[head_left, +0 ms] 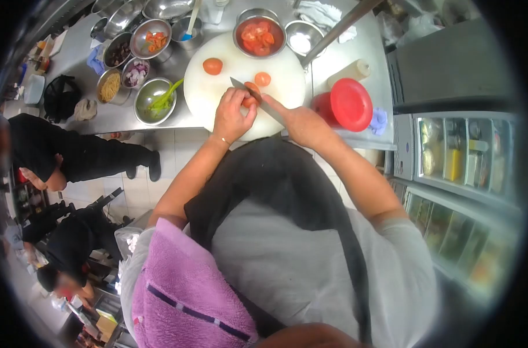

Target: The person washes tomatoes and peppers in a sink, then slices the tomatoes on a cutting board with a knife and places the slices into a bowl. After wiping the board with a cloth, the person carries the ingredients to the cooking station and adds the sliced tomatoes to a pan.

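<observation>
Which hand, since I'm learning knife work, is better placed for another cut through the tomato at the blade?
Likely the right hand: it grips the knife, with the blade at the tomato. The left hand is occupied, holding the tomato.

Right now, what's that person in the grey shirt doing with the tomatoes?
They are at a round white cutting board with a knife. The right hand grips the knife, its index finger stretched along the blade, while the left hand steadies a tomato at the blade. A cut piece and another tomato lie on the board. At its far edge, a metal bowl already holds cut tomatoes.
</observation>
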{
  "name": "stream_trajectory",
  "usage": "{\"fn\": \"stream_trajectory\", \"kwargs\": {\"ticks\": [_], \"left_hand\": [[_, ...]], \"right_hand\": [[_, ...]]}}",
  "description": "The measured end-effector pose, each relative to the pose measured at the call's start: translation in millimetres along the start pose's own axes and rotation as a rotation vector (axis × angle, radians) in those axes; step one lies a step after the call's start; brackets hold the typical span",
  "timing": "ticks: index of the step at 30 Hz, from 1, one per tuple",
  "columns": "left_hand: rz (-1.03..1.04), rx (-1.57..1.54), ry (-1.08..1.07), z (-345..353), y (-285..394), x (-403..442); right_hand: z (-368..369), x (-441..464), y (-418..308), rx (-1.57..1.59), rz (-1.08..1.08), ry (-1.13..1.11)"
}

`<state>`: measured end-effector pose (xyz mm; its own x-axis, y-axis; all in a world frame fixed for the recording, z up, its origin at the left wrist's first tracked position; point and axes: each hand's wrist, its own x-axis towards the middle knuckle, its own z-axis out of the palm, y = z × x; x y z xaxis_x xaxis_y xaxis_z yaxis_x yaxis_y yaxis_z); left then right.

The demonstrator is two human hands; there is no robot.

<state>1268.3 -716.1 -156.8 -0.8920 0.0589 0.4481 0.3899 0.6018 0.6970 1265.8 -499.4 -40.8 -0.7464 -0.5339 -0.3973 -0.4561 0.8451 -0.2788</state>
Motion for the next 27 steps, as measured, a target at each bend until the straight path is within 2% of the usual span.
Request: {"fn": "stream_trajectory", "kwargs": {"ticks": [6, 12, 21, 24, 27], "left_hand": [[-0.034, -0.016, 0.013, -1.6, -2.1, 0.9], [-0.039, -0.039, 0.015, -2.0, -2.2, 1.8], [-0.054, -0.024, 0.017, 0.3, -3.6, 1.7], [-0.051, -0.021, 0.011, 0.5, -6.1, 1.6], [0.009, -0.002, 0.043, 1.2, -3.4, 5.2]], "right_hand": [[-19.9, 1.3, 11.4, 0.096, 0.05, -0.04], [-44.2, -33.7, -8.6, 0.008, 0.072, 0.052], [-53.8, -46.3, -20.0, -0.132, 0.049, -0.034], [-41.1, -25.6, -13.9, -0.042, 0.054, -0.07], [-7.4, 5.0, -1.1, -0.016, -0.026, 0.038]]}}
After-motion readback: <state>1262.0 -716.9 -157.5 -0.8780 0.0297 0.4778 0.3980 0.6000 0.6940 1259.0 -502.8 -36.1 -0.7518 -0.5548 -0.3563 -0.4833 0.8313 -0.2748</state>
